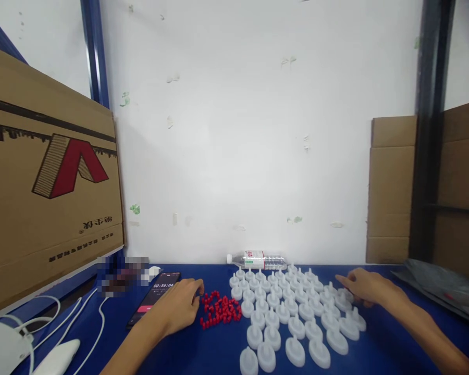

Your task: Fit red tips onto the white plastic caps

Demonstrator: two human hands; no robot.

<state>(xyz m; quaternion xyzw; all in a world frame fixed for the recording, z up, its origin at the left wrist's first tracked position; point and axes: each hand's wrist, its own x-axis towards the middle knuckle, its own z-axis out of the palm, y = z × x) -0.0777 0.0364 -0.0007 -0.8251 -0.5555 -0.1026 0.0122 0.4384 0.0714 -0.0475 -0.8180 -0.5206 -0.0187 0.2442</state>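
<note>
My left hand is at the left edge of a loose pile of small red caps. Its fingers bend downward, thumb and index finger apart, and nothing shows between them. Many white oval plastic pieces with upright nozzles stand in uneven rows to the right of the caps. Over at their right side is my right hand, its index finger stretched out towards the pieces and its other fingers partly hidden beneath the palm. I see no thing held there.
A phone showing a timer lies partly under my left forearm. Behind the white pieces a plastic bottle rests on its side by the wall. White cables and a large carton are on the left; a grey plastic bag lies right.
</note>
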